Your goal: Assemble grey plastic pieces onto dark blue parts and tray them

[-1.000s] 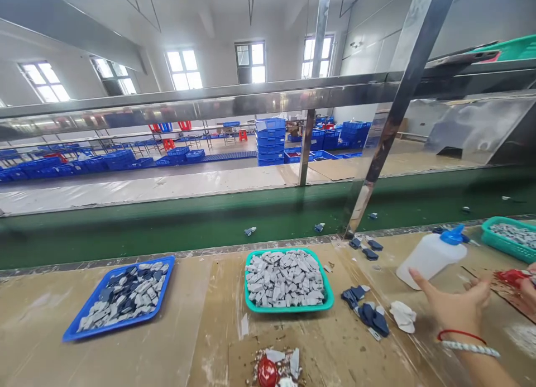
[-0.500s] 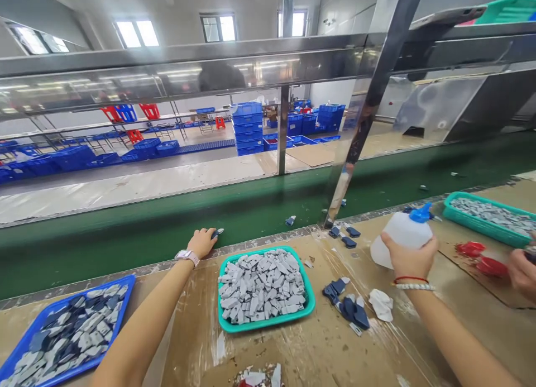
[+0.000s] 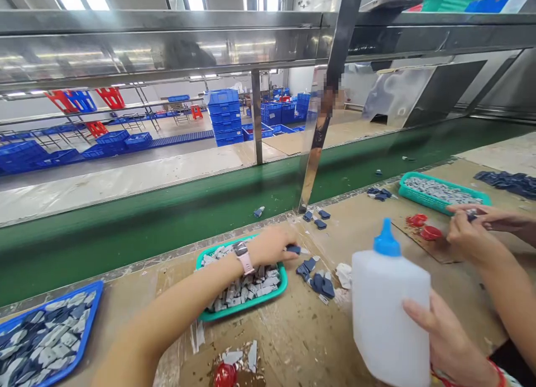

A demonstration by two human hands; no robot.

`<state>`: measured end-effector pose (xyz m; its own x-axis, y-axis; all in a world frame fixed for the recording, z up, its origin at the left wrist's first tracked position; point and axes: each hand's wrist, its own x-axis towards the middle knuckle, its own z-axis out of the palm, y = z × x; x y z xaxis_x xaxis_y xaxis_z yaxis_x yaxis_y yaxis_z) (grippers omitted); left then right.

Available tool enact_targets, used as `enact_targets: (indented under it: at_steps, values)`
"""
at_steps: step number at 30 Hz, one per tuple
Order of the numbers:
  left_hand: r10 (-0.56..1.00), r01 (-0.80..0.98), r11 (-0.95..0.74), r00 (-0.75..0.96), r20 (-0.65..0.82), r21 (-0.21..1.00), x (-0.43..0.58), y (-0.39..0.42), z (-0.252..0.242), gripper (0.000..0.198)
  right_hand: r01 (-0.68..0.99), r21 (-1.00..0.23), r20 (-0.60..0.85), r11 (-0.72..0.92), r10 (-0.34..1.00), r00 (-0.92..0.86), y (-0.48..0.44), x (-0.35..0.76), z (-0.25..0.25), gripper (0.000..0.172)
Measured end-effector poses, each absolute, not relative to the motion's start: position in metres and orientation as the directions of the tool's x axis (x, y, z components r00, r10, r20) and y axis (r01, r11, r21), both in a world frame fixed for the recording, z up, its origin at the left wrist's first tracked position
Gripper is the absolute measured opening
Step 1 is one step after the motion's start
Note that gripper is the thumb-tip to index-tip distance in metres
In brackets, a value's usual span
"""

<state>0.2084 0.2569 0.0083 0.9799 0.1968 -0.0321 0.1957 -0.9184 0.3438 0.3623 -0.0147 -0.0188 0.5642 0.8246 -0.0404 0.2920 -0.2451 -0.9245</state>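
Fingers of our left hand (image 3: 268, 247) press together on a dark blue piece (image 3: 293, 249) above the teal tray (image 3: 247, 303) at six o'clock, where a slip could scatter grey pieces (image 3: 247, 283). At five o'clock, our right hand (image 3: 444, 342), fingers spread, grips a white squeeze bottle (image 3: 389, 314), which could leak if squeezed.

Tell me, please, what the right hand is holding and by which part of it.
The right hand is holding a white plastic bottle by its body, below the blue nozzle, with the fingers wrapped around the side.
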Motion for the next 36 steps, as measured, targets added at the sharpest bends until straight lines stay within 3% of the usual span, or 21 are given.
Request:
enact_targets:
  at_steps: [3, 8, 12, 15, 19, 24, 29, 36]
  values:
    - [0.168, 0.168, -0.931, 0.985, -0.028, 0.324, 0.211, 0.230, 0.008, 0.033, 0.069, -0.963, -0.224, -0.260, 0.917, 0.330, -0.033, 0.352, -0.018, 0.077]
    - [0.351, 0.288, -0.888, 0.929, 0.120, 0.359, 0.141, 0.203, 0.054, 0.031, 0.090, -0.959, -0.270, -0.268, 0.963, -0.013, -0.043, 0.322, -0.008, 0.089]
    - [0.598, 0.425, -0.731, 0.776, 0.201, 0.535, 0.051, 0.164, 0.080, 0.025, 0.122, -0.868, -0.491, -0.482, 0.793, -0.359, -0.033, 0.285, -0.004, 0.074]
    - [0.755, 0.511, -0.577, 0.631, 0.177, 0.638, -0.013, 0.121, 0.072, 0.021, 0.102, -0.792, -0.568, -0.602, 0.665, -0.484, -0.021, 0.261, -0.005, 0.064]
    - [0.930, 0.583, -0.291, 0.357, 0.082, 0.759, -0.079, 0.062, 0.040, 0.025, 0.150, -0.723, -0.634, -0.675, 0.560, -0.534, -0.007, 0.244, -0.009, 0.062]
    - [0.999, 0.488, 0.046, -0.004, -0.051, 0.872, -0.128, 0.011, -0.010, 0.033, 0.229, -0.671, -0.701, -0.705, 0.502, -0.507, 0.004, 0.239, -0.017, 0.062]
    - [0.995, 0.407, 0.097, -0.019, -0.098, 0.908, -0.140, -0.008, -0.043, 0.037, 0.273, -0.664, -0.722, -0.696, 0.502, -0.476, 0.008, 0.238, -0.019, 0.062]
    - [0.995, 0.339, 0.095, -0.039, -0.087, 0.936, -0.113, -0.009, -0.025, 0.036, 0.270, -0.699, -0.698, -0.662, 0.550, -0.458, 0.007, 0.237, -0.009, 0.062]
